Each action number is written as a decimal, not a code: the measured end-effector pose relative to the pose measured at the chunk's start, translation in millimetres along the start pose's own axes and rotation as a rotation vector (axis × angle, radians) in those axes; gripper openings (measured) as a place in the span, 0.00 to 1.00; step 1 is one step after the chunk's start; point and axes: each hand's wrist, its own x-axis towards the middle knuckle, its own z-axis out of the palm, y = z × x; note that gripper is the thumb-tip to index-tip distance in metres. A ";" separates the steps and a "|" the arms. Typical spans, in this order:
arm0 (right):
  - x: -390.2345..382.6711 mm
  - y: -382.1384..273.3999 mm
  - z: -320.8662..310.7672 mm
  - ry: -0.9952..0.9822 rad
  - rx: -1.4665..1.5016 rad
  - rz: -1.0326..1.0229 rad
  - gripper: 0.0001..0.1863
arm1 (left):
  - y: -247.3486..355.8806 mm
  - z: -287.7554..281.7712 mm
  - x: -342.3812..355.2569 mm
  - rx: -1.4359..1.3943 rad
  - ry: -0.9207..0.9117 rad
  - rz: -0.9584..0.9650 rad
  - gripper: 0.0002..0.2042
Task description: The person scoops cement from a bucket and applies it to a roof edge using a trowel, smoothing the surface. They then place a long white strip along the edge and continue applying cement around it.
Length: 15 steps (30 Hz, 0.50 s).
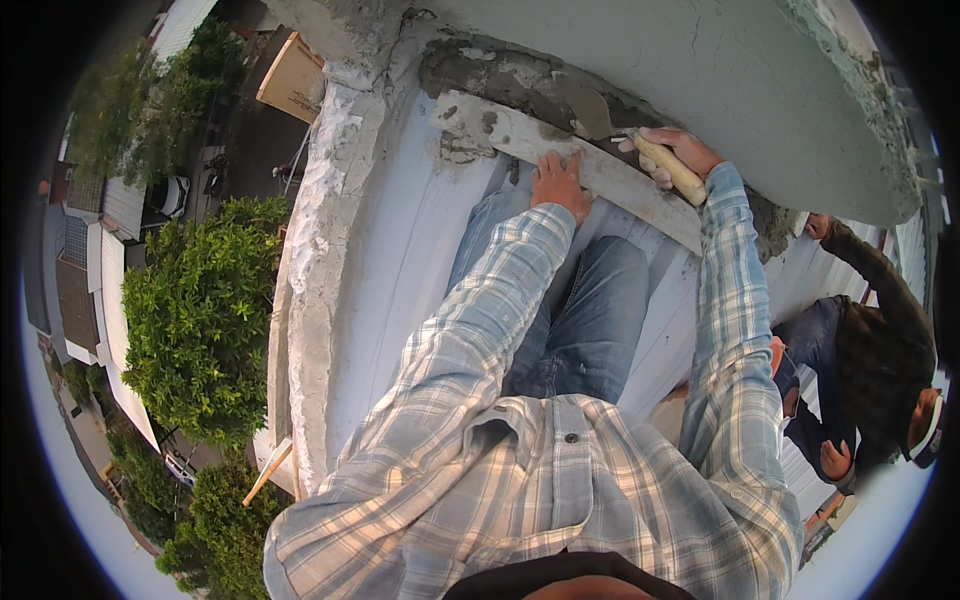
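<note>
My right hand (pixel 690 150) is closed round the pale handle of a trowel (pixel 588 110). Its blade lies over a strip of wet grey mortar (pixel 500 66) at the foot of the concrete wall. Along this strip runs a long, flat, mortar-smeared board (pixel 620 182), slanting from upper left to lower right. On the board's near edge rests my left hand (pixel 562 187), fingers spread and pointing away from me. The tip of the trowel and part of the mortar are hard to make out behind my right hand.
Corrugated metal roofing (pixel 400 290) lies under my legs. A rough concrete parapet (pixel 315 300) borders it on the left, with trees (pixel 205 320) and a street far below. The concrete wall (pixel 740 90) rises ahead. A co-worker (pixel 860 330) crouches at the right.
</note>
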 end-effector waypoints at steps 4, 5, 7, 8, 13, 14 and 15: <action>-81.1 53.6 -10.9 0.107 -0.004 -0.257 0.24 | 12.5 0.0 6.4 0.050 -0.105 -0.040 0.42; -106.7 67.7 2.1 0.193 0.000 -0.280 0.26 | -9.2 17.9 13.5 0.147 0.040 -0.026 0.43; -172.2 127.5 13.4 0.224 0.079 -0.325 0.25 | -9.9 22.4 15.8 0.228 0.019 -0.057 0.45; -204.8 155.0 23.9 0.250 0.111 -0.366 0.25 | -15.3 25.0 20.9 0.352 0.018 -0.071 0.47; -390.9 324.1 85.2 0.628 0.221 -0.142 0.22 | -14.2 32.7 20.8 0.471 0.098 0.028 0.49; -430.0 342.3 100.6 0.691 0.234 -0.028 0.21 | -15.3 33.9 21.4 0.507 0.126 0.029 0.49; -458.6 366.7 114.9 0.784 0.283 0.086 0.22 | -16.5 35.6 20.7 0.468 0.151 0.004 0.47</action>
